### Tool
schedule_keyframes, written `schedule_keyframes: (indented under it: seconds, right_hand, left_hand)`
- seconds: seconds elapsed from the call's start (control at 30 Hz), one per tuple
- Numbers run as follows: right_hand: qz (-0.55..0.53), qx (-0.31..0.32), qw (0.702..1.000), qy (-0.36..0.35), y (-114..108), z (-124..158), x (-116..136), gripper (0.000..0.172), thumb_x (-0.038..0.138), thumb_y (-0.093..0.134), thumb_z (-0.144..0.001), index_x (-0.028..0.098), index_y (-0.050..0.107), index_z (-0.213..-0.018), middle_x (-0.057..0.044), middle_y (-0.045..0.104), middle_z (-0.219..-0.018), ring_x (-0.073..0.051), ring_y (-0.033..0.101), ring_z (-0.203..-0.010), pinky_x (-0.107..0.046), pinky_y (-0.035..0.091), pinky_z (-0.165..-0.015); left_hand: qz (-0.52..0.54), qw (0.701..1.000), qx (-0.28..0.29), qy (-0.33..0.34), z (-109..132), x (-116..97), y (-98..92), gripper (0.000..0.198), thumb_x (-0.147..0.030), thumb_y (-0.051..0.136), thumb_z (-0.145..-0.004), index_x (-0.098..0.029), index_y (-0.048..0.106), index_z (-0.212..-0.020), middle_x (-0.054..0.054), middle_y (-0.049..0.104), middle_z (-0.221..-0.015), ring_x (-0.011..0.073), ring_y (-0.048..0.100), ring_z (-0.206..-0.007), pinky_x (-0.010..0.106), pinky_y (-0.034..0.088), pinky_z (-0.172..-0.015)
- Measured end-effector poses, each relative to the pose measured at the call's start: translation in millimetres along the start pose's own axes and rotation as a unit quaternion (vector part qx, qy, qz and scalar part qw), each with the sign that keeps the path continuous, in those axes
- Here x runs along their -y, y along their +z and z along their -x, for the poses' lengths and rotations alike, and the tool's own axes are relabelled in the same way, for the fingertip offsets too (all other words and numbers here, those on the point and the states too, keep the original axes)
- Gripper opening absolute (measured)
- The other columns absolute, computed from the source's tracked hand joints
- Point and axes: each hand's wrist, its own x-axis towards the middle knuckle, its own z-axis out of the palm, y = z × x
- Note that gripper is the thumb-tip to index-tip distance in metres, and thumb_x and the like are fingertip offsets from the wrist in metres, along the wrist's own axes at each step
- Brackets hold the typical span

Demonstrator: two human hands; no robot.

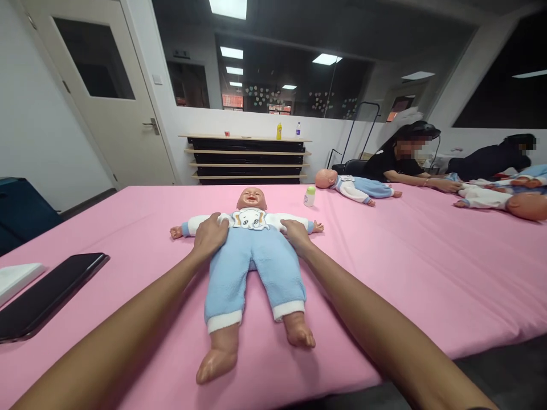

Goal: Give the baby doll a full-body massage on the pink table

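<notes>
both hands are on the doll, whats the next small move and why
Perhaps press in gently and evenly with the left hand and right hand: they touch opposite sides of the doll, which lies face up on the pink cloth, arms spread, so an even hold would likely keep it steady.

Smooth, slightly glossy plastic is seen on the doll (pixel 252 199), matt, fuzzy cloth on its suit (pixel 252 244), smooth cloth on the table (pixel 405 262).

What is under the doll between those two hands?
Pink cloth shows around the doll and between its legs. Anything directly beneath its back is covered by its body and cannot be seen.
</notes>
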Motion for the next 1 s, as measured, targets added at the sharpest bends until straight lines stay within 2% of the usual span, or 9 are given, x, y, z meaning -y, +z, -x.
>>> schedule_keyframes:
  seconds: [0.1, 0.23, 0.33, 0.43, 0.53, 0.67, 0.73, 0.87, 1.0]
  right_hand:
    - [0.028, -0.003, 1.0, -0.003, 16, -21, -5, 0.035, 0.043, 0.057, -0.081, 0.016, 0.069, -0.1, -0.008, 0.068, -0.111, -0.025, 0.06, -0.107, -0.037, 0.044, -0.098]
    - [0.057, 0.001, 0.998, -0.034, 30, -23, -13, 0.064, 0.047, 0.065, -0.077, 0.015, 0.056, -0.131, -0.01, 0.05, -0.141, -0.026, 0.044, -0.131, -0.038, 0.029, -0.112]
    - [0.087, 0.023, 0.992, -0.088, 35, -14, -19, 0.063, 0.046, 0.063, -0.08, 0.015, 0.055, -0.134, -0.01, 0.05, -0.141, -0.025, 0.044, -0.132, -0.038, 0.029, -0.114]
    - [0.101, 0.036, 0.988, -0.112, 35, -8, -22, 0.058, 0.047, 0.06, -0.084, 0.015, 0.058, -0.132, -0.01, 0.053, -0.138, -0.024, 0.046, -0.131, -0.039, 0.029, -0.114]
    - [0.117, 0.036, 0.986, -0.115, 32, -8, -23, 0.058, 0.05, 0.058, -0.084, 0.016, 0.058, -0.132, -0.009, 0.054, -0.137, -0.025, 0.046, -0.131, -0.04, 0.028, -0.115]
    - [0.122, 0.035, 0.987, -0.103, 31, -9, -25, 0.063, 0.053, 0.056, -0.085, 0.016, 0.053, -0.136, -0.01, 0.05, -0.141, -0.024, 0.043, -0.134, -0.039, 0.026, -0.116]
    - [0.119, 0.048, 0.986, -0.102, 31, -9, -25, 0.065, 0.053, 0.054, -0.086, 0.016, 0.049, -0.139, -0.009, 0.046, -0.144, -0.024, 0.041, -0.136, -0.038, 0.024, -0.117]
    - [0.086, 0.077, 0.988, -0.101, 30, -8, -21, 0.064, 0.05, 0.055, -0.086, 0.017, 0.048, -0.14, -0.006, 0.044, -0.146, -0.022, 0.039, -0.137, -0.035, 0.024, -0.117]
    - [0.031, 0.064, 0.993, -0.098, 31, -8, -18, 0.061, 0.044, 0.062, -0.082, 0.023, 0.048, -0.138, -0.001, 0.048, -0.143, -0.018, 0.045, -0.131, -0.03, 0.032, -0.111]
  left_hand:
    - [-0.007, 1.0, 0.029, -0.001, -5, 7, 17.8, 0.058, -0.052, 0.031, -0.087, -0.019, 0.055, -0.128, 0.014, 0.058, -0.13, 0.0331, 0.054, -0.119, 0.044, 0.039, -0.102]
    - [-0.019, 0.999, 0.048, 0.003, 0, 15, 28.1, 0.065, -0.056, 0.025, -0.088, -0.021, 0.044, -0.139, 0.016, 0.058, -0.129, 0.0332, 0.055, -0.118, 0.046, 0.039, -0.1]
    - [-0.054, 0.998, 0.037, -0.015, 4, 16, 29.2, 0.067, -0.056, 0.023, -0.088, -0.024, 0.035, -0.146, 0.019, 0.056, -0.128, 0.0363, 0.048, -0.124, 0.051, 0.035, -0.101]
    - [-0.071, 0.996, 0.029, -0.049, 7, 16, 29.7, 0.067, -0.058, 0.022, -0.088, -0.028, 0.034, -0.146, 0.02, 0.05, -0.133, 0.0389, 0.042, -0.129, 0.057, 0.031, -0.102]
    - [-0.07, 0.995, 0.035, -0.062, 8, 16, 30.9, 0.068, -0.059, 0.022, -0.087, -0.028, 0.032, -0.148, 0.021, 0.049, -0.135, 0.0384, 0.041, -0.129, 0.058, 0.028, -0.105]
    - [-0.063, 0.994, 0.044, -0.076, 5, 20, 32.2, 0.074, -0.063, 0.025, -0.085, -0.027, 0.026, -0.15, 0.02, 0.051, -0.135, 0.0419, 0.04, -0.13, 0.064, 0.022, -0.106]
    - [-0.025, 0.996, 0.053, -0.065, 2, 22, 33.6, 0.075, -0.063, 0.029, -0.085, -0.027, 0.024, -0.151, 0.018, 0.05, -0.138, 0.0409, 0.04, -0.131, 0.063, 0.02, -0.108]
    - [0.147, 0.987, 0.066, -0.011, -6, 26, 41.6, 0.072, -0.058, 0.036, -0.086, -0.026, 0.026, -0.15, 0.006, 0.03, -0.155, 0.0295, 0.031, -0.143, 0.046, 0.022, -0.119]
    - [0.298, 0.954, 0.005, -0.019, 0, 17, 46.5, 0.074, -0.048, 0.044, -0.085, -0.022, 0.024, -0.15, 0.004, 0.023, -0.157, 0.0241, 0.024, -0.146, 0.039, 0.017, -0.123]
